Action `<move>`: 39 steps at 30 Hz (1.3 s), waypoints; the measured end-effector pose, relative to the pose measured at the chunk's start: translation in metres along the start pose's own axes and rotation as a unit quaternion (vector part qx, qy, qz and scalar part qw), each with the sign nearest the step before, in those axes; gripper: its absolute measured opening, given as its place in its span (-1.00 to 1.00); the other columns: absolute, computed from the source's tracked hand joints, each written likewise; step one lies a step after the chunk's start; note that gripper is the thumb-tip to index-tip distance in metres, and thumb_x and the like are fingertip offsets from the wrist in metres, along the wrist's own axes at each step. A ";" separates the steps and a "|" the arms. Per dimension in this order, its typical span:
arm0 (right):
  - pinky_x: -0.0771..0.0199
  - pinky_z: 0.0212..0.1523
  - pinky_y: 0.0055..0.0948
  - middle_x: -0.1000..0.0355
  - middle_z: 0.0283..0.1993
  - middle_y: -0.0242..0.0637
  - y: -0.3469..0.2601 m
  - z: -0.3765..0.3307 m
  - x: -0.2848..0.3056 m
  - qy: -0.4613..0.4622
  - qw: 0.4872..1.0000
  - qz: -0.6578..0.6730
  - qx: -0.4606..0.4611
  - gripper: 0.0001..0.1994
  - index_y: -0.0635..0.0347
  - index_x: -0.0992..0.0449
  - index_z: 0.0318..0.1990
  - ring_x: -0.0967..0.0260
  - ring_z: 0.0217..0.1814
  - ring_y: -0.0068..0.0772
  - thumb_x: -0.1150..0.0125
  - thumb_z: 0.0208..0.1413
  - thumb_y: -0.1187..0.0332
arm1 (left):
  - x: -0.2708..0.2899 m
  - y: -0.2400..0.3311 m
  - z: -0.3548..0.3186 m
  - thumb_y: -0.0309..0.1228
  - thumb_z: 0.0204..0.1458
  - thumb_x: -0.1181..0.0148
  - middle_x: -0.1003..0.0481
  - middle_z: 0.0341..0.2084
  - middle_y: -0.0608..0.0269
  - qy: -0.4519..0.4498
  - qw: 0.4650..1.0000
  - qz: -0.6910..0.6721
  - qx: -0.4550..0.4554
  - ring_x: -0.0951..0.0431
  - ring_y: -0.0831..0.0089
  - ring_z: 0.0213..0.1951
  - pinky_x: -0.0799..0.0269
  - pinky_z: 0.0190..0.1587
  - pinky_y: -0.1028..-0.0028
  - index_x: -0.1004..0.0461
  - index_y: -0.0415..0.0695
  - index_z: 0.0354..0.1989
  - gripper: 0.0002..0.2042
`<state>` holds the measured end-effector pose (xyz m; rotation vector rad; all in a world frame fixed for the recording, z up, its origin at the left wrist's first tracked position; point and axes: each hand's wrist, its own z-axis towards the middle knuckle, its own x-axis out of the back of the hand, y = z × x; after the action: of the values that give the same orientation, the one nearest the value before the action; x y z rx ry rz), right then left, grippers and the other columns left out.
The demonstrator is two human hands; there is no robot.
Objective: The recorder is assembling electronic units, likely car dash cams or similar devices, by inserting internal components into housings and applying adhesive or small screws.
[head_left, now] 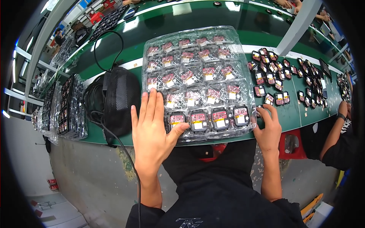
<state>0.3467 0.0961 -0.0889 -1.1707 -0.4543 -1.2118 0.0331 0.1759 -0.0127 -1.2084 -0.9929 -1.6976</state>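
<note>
A clear plastic tray (196, 102) with rows of pockets lies before me on the green bench. Square black-framed modules (219, 119) with red circuit boards sit in its pockets. The nearest row shows sharply; the rows behind look hazy through shiny plastic. My left hand (153, 127) lies flat over the tray's near left corner, fingers spread and thumb reaching across a front-row module. Beside the tray's right edge, my right hand (269, 127) has its fingers bent, with index finger and thumb around a small dark thing, mostly hidden.
Loose modules (270, 79) are scattered on the bench right of the tray. A black pouch (121, 100) with a cable stands to the left, beside stacked filled trays (68, 108). A metal post (300, 28) rises behind. At the right edge is a co-worker's arm (334, 131), near a red stool (291, 144).
</note>
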 end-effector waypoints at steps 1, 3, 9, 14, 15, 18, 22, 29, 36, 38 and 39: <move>-0.56 -0.30 -0.16 -0.46 0.15 -0.24 -0.002 -0.001 0.002 -0.014 1.000 0.010 -0.019 -0.66 0.11 -0.61 -0.05 -0.58 -0.33 -0.06 -0.50 0.01 0.32 | 0.000 0.000 0.000 0.33 0.09 -0.13 -0.26 0.41 -0.14 0.000 1.000 0.003 -0.001 -0.17 0.00 0.48 0.07 0.48 -0.10 -0.28 -0.40 0.37 -0.02; -0.56 -0.30 -0.16 -0.46 0.16 -0.23 -0.003 -0.004 0.004 -0.016 0.999 0.016 -0.028 -0.67 0.11 -0.61 -0.04 -0.58 -0.32 -0.05 -0.49 0.02 0.32 | 0.000 0.001 0.000 0.33 0.09 -0.12 -0.26 0.41 -0.15 0.004 1.000 0.005 -0.005 -0.17 0.00 0.48 0.09 0.48 -0.11 -0.28 -0.40 0.37 -0.02; -0.57 -0.26 -0.15 -0.48 0.14 -0.19 -0.003 -0.011 0.005 -0.017 0.999 0.015 -0.042 -0.71 0.13 -0.62 -0.06 -0.58 -0.31 -0.04 -0.47 0.06 0.33 | 0.003 0.000 0.005 0.28 0.13 -0.14 -0.21 0.44 -0.15 -0.013 0.999 -0.025 0.018 -0.12 0.01 0.50 0.13 0.49 -0.11 -0.24 -0.40 0.40 -0.05; -0.57 -0.27 -0.28 -0.53 0.07 -0.16 0.003 -0.007 0.010 0.028 0.984 0.173 -0.038 -0.73 0.22 -0.61 -0.07 -0.60 -0.28 -0.19 -0.43 0.04 0.50 | 0.001 0.004 0.009 0.31 0.11 -0.12 -0.20 0.44 -0.16 0.018 0.999 -0.023 0.018 -0.12 -0.02 0.50 0.12 0.49 -0.13 -0.19 -0.35 0.44 -0.02; -0.51 -0.34 -0.45 -0.54 0.07 -0.17 0.009 -0.008 0.014 0.030 0.980 0.192 -0.048 -0.71 0.29 -0.58 -0.05 -0.56 -0.26 -0.41 -0.39 0.02 0.58 | 0.000 0.004 0.009 0.32 0.11 -0.11 -0.19 0.44 -0.15 0.034 0.999 -0.027 0.020 -0.11 -0.02 0.50 0.12 0.49 -0.13 -0.17 -0.32 0.46 -0.01; -0.43 -0.40 -0.55 -0.55 0.08 -0.18 0.007 -0.008 0.026 0.018 0.950 0.279 -0.136 -0.68 0.33 -0.56 -0.03 -0.51 -0.26 -0.56 -0.40 0.01 0.59 | -0.004 0.000 0.007 0.36 0.10 -0.08 -0.19 0.45 -0.15 0.020 1.000 -0.019 0.010 -0.10 -0.03 0.50 0.13 0.49 -0.13 -0.13 -0.28 0.49 0.01; -0.39 -0.44 -0.60 -0.55 0.09 -0.19 0.015 -0.015 0.021 0.008 0.948 0.295 -0.124 -0.67 0.35 -0.55 -0.01 -0.46 -0.33 -0.68 -0.39 0.04 0.60 | 0.001 0.002 0.007 0.37 0.15 0.00 -0.09 0.51 -0.07 -0.012 1.000 -0.016 0.004 -0.01 0.00 0.54 0.21 0.51 -0.09 -0.02 -0.22 0.54 0.00; -0.25 -0.51 -0.68 -0.59 -0.19 -0.29 0.011 -0.021 0.013 0.013 0.919 0.361 -0.156 -0.60 0.33 -0.49 0.10 -0.34 -0.45 -0.81 -0.38 0.09 0.59 | 0.000 -0.001 0.008 0.41 0.03 -0.12 -0.08 0.49 -0.17 -0.015 0.999 -0.045 0.004 0.04 -0.09 0.54 0.31 0.51 -0.16 0.03 -0.27 0.54 0.13; 0.01 -0.59 -0.66 -0.50 -0.46 -0.49 0.013 -0.018 0.014 -0.005 0.935 0.317 -0.161 -0.60 0.28 -0.48 0.12 -0.13 -0.57 -0.89 -0.37 0.11 0.56 | 0.000 -0.013 0.004 0.24 0.28 0.04 -0.18 0.44 -0.19 0.164 0.949 -0.262 -0.064 -0.07 -0.10 0.51 0.22 0.52 -0.02 -0.04 -0.39 0.48 -0.08; 0.05 -0.59 -0.66 -0.46 -0.51 -0.53 0.011 -0.018 0.014 -0.003 0.932 0.325 -0.164 -0.60 0.29 -0.47 0.12 -0.09 -0.57 -0.90 -0.37 0.11 0.56 | -0.009 -0.017 -0.001 0.01 0.39 0.08 -0.31 0.37 -0.18 0.216 0.900 -0.378 0.002 -0.20 -0.06 0.46 0.05 0.50 0.09 -0.17 -0.42 0.42 -0.31; 0.06 -0.59 -0.67 -0.50 -0.42 -0.48 0.011 -0.018 0.014 -0.002 0.928 0.334 -0.164 -0.59 0.30 -0.47 0.13 -0.11 -0.57 -0.91 -0.37 0.11 0.56 | -0.010 -0.018 -0.004 -0.25 0.39 0.04 -0.38 0.31 -0.16 0.235 0.893 -0.383 0.025 -0.26 -0.01 0.43 -0.07 0.46 0.18 -0.29 -0.42 0.34 -0.49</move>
<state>0.3563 0.0725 -0.0902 -1.4538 0.1636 -0.6948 0.0170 0.1805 -0.0264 -0.3037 -1.2707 -2.3878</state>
